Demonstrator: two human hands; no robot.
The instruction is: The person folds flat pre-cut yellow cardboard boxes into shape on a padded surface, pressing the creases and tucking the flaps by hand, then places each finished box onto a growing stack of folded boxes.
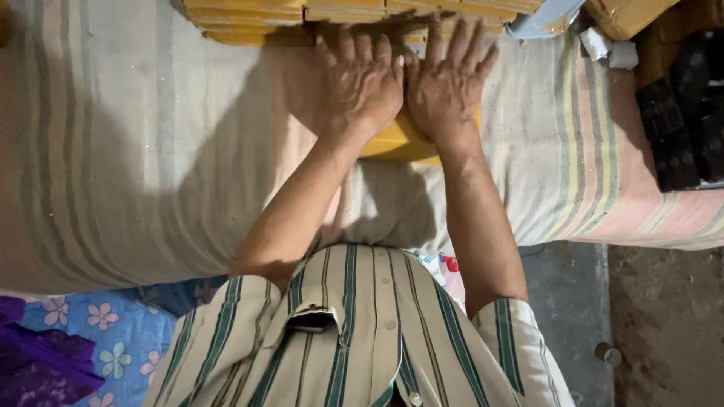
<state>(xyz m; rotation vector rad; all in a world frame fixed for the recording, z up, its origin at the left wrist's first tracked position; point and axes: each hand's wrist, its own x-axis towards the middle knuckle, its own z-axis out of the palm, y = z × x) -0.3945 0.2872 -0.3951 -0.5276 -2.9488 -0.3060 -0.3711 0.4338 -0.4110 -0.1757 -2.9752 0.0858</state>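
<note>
1. Nearest the viewer: striped green-and-cream button shirt (354, 339), forearms reaching forward over the striped cloth-covered surface (136, 151).
2. On that surface, dead centre: flat yellow rectangular block (392, 142), largely hidden beneath both palms, only its near edge visible; long axis not readable.
3. Left hand (366, 83) spread flat, fingers extended, pressing down on the block's left part, gripping nothing.
4. Right hand (446, 87) likewise splayed flat on the block's right part, thumbs nearly touching; both equally near.
5. Beyond the block, just past the fingertips: row of stacked yellow blocks (302, 15). Right of the block, dark bricks (682, 128); open cloth to its left.
</note>
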